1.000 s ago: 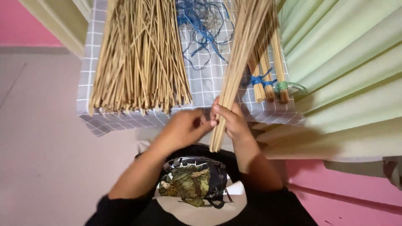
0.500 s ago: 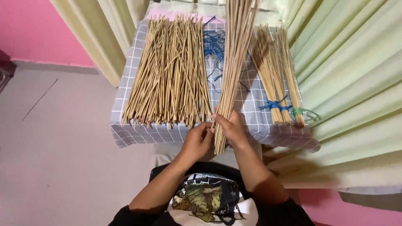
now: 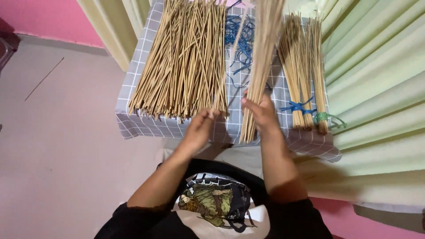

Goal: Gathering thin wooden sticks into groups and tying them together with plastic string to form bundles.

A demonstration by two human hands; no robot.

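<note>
**Thin sticks sorted over a checked worktop**

The handheld bundle of thin, straight, pale tan sticks (image 3: 261, 66) rises out of the top edge of the view, so its far end is cut off; its near end hangs just past the front edge of the worktop. The right hand (image 3: 262, 116) wraps it low down, fingers clamped around the bundle and hiding part of its width. The left hand (image 3: 200, 128) sits just beside, thumb and fingertips pinched together on 1 single thin tan stick (image 3: 226, 75) that slants up and away; motion blur makes its upper length hard to follow. Both forearms reach forward from dark sleeves.

Left of the hands lies a large loose heap of dry, stiff tan sticks (image 3: 181, 62), roughly parallel, ends ragged at the front. Behind the handheld bundle a tangle of thin blue string (image 3: 241, 37) is partly covered. To the right lie tied stick bundles (image 3: 303, 71), bound near their ends with a blue tie (image 3: 297, 107) and a green tie (image 3: 322, 117); how many bundles is unclear. A grey cloth with a white grid (image 3: 146, 128) covers the worktop. Pale green pleated curtain (image 3: 376, 75) hangs on the right.
</note>
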